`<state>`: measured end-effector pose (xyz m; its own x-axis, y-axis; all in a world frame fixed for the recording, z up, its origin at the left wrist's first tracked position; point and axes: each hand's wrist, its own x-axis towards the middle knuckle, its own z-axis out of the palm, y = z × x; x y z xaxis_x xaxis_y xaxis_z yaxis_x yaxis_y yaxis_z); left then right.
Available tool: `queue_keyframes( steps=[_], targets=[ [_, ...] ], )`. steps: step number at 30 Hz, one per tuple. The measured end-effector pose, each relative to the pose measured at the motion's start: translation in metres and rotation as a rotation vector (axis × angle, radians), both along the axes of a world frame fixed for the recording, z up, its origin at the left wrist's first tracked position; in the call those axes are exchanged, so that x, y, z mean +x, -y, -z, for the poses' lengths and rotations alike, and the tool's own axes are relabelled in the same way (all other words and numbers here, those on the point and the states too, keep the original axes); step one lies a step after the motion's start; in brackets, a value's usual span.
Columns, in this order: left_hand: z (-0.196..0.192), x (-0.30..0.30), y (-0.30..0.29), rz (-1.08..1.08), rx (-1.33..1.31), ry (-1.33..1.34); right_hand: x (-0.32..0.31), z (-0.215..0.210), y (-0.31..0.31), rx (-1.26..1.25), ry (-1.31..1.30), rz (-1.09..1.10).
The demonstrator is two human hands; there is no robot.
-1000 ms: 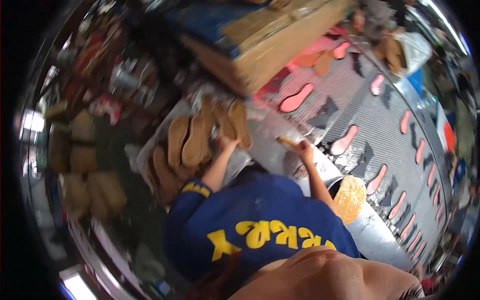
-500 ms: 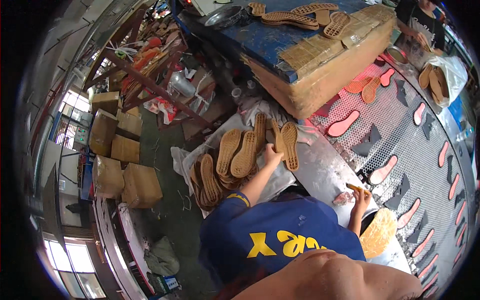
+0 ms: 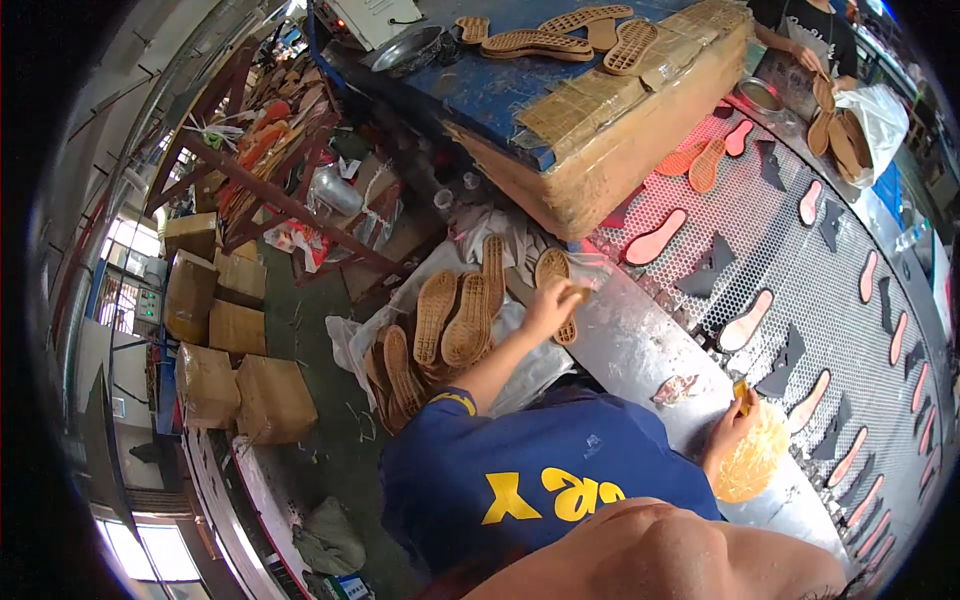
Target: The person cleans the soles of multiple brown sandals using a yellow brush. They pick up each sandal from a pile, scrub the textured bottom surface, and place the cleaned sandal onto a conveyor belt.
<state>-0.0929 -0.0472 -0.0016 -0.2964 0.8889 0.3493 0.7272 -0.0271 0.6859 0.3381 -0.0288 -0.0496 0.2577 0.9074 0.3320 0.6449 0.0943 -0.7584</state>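
The left hand (image 3: 550, 308) of a person in a navy shirt (image 3: 545, 470) curls its fingers around a tan piece (image 3: 579, 293), seen end-on and largely hidden, in front of a sole (image 3: 552, 266); whether they touch cannot be told. At 4 o'clock from it, the right hand (image 3: 733, 432) closes on a short yellow handle (image 3: 741, 398) over a crusted yellow round (image 3: 755, 462), beside the metal worktop (image 3: 635, 345). A pile of soles (image 3: 466, 322) lies at 9 o'clock, treads up. Toward 2 and 3 o'clock, pink insoles (image 3: 657, 237) and black pieces (image 3: 708, 268) dot a mesh belt (image 3: 700, 325). A co-worker (image 3: 830, 45) stands between 1 and 2 o'clock.
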Motion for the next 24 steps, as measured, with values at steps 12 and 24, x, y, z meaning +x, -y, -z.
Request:
queue_keyframes(
  steps=[12, 24],
  targets=[
    [0.071, 0.021, -0.005, 0.080, -0.331, 0.189, 0.001, 0.028, 0.036, -0.300, -0.512, 0.017],
    [0.099, 0.054, -0.028, 0.359, -0.638, -0.020, -0.009, 0.023, 0.020, -0.358, -0.615, -0.038]
  ],
)
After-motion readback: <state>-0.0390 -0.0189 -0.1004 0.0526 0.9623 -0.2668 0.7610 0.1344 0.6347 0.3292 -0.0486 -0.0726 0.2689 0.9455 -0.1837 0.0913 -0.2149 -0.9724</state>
